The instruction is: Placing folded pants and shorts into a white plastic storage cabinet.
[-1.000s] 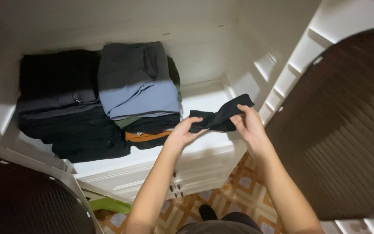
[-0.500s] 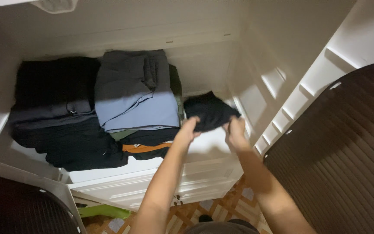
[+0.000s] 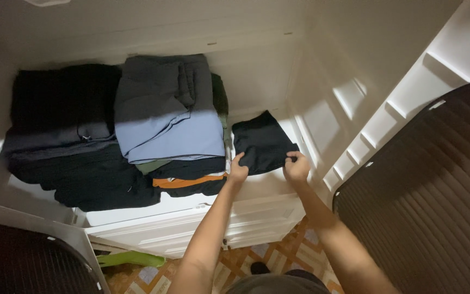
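Note:
A small folded black garment [image 3: 260, 141] lies flat on the white wardrobe shelf [image 3: 137, 215], to the right of the clothes stacks. My left hand [image 3: 237, 170] pinches its near left corner. My right hand [image 3: 297, 165] grips its near right corner. Beside it stands a stack topped by a blue-grey folded garment [image 3: 164, 111], with green, black and orange-trimmed pieces [image 3: 183, 181] under it. Further left is a pile of black clothes [image 3: 66, 141].
The white wardrobe side wall [image 3: 327, 109] rises right of the garment. A dark slatted door [image 3: 425, 201] stands open at right, another dark door [image 3: 23, 261] at lower left. A green object [image 3: 129, 258] lies on the patterned tile floor [image 3: 278, 256].
Both hands carried the black garment from mid-air in front of the shelf onto the shelf's right side, where it now lies flattened. The view shifted slightly.

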